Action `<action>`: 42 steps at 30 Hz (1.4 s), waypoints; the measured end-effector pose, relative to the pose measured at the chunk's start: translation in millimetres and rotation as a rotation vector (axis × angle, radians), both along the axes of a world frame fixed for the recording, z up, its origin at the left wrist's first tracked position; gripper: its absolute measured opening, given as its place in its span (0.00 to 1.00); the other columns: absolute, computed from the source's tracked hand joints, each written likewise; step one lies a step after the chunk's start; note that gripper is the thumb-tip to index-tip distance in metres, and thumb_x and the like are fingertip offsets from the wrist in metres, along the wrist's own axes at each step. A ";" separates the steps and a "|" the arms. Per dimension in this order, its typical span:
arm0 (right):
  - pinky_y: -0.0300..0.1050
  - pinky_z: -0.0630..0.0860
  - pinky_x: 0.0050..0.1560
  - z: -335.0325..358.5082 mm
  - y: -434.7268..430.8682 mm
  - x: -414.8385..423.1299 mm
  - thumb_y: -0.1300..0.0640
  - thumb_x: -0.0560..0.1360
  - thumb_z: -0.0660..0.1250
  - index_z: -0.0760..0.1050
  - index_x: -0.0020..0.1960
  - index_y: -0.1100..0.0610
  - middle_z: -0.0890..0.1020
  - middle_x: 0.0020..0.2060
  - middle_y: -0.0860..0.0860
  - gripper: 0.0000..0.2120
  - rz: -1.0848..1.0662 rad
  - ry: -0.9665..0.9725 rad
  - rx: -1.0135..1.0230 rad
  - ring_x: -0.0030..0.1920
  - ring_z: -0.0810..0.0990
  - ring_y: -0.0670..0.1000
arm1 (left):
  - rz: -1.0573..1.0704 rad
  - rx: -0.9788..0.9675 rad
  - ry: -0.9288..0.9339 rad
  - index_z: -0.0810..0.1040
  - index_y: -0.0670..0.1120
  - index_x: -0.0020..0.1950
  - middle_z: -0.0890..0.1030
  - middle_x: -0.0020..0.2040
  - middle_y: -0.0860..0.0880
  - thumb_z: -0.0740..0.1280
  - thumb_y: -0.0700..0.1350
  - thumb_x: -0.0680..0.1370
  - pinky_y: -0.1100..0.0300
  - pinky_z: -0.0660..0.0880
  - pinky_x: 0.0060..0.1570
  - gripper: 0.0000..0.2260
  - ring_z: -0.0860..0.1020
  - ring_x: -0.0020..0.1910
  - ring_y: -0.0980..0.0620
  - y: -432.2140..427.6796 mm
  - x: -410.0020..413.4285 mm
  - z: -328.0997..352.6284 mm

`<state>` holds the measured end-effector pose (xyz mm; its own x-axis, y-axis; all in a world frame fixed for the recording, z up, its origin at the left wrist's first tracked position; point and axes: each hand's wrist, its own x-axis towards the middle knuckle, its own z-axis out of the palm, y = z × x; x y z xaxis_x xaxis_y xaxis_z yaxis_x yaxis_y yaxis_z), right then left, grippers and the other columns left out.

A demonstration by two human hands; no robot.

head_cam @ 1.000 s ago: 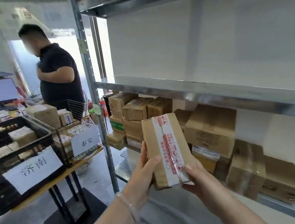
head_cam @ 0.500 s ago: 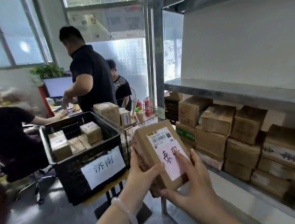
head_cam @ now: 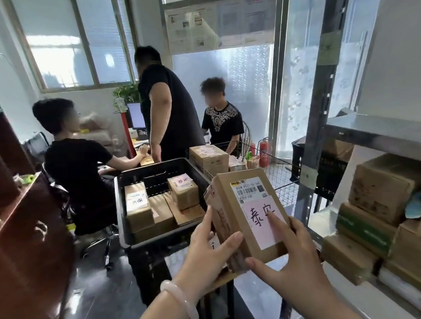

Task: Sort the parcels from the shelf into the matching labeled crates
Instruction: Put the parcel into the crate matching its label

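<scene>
Head view: I've got the brown cardboard parcel with the pink handwritten label gripped between left hand and right hand, at the black plastic crate's near right corner. Label-reading step, I judge; next, find the matching crate, which I can't tell yet.

A small courier depot that doubles as an office. The black crate holds labelled cardboard boxes. Right of it, a metal shelf is stacked with cartons (one printed green). Just behind the crate stands a wire basket of parcels, and farther behind three people gather around a monitor.
</scene>
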<state>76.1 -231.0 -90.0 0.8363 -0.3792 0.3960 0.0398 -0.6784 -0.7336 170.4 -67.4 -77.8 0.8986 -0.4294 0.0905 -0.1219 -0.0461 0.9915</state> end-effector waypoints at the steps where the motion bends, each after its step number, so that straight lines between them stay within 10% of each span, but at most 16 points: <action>1: 0.46 0.66 0.65 -0.3 -8.0 16.3 0.25 0.54 0.68 0.55 0.65 0.22 0.57 0.66 0.34 0.42 0.003 -0.001 -0.010 0.68 0.59 0.44 | 0.042 0.040 -0.027 0.53 0.71 0.74 0.63 0.74 0.59 0.73 0.67 0.66 0.58 0.66 0.63 0.43 0.63 0.70 0.57 -4.3 13.7 -2.5; 10: 0.42 0.66 0.63 20.8 -118.3 172.8 0.30 0.60 0.73 0.60 0.72 0.34 0.57 0.71 0.42 0.44 -0.051 0.029 0.001 0.67 0.63 0.49 | 0.217 0.322 -0.215 0.53 0.64 0.78 0.57 0.77 0.57 0.64 0.72 0.68 0.57 0.61 0.67 0.41 0.58 0.69 0.61 -53.6 132.8 8.0; 13: 0.57 0.68 0.67 27.9 -156.0 223.8 0.24 0.58 0.67 0.59 0.74 0.37 0.57 0.72 0.46 0.48 -0.071 0.096 -0.074 0.70 0.60 0.56 | 0.229 0.409 -0.240 0.51 0.65 0.77 0.54 0.79 0.58 0.62 0.72 0.70 0.56 0.56 0.68 0.39 0.53 0.69 0.63 -67.4 162.0 2.8; 28: 0.62 0.61 0.70 -55.3 -149.7 396.1 0.23 0.56 0.64 0.51 0.75 0.37 0.56 0.75 0.55 0.52 0.048 0.753 -0.276 0.74 0.56 0.61 | 0.178 0.569 -0.238 0.52 0.65 0.77 0.54 0.79 0.59 0.60 0.65 0.77 0.52 0.54 0.76 0.31 0.51 0.76 0.61 -74.1 274.4 -23.8; 34: 0.61 0.52 0.75 -76.3 -142.5 416.5 0.32 0.69 0.63 0.39 0.78 0.38 0.38 0.78 0.55 0.47 0.287 1.096 -0.349 0.77 0.48 0.62 | 0.127 0.585 -0.240 0.52 0.67 0.76 0.56 0.78 0.61 0.55 0.72 0.71 0.57 0.52 0.74 0.34 0.51 0.74 0.64 -64.3 309.2 -29.6; 42: 0.54 0.53 0.75 -37.7 -149.8 390.6 0.31 0.70 0.63 0.47 0.77 0.37 0.51 0.79 0.44 0.42 0.187 0.825 -0.436 0.78 0.51 0.51 | -0.033 0.736 -0.437 0.49 0.66 0.77 0.54 0.79 0.59 0.58 0.67 0.77 0.55 0.51 0.74 0.31 0.50 0.77 0.57 -92.0 332.0 -25.6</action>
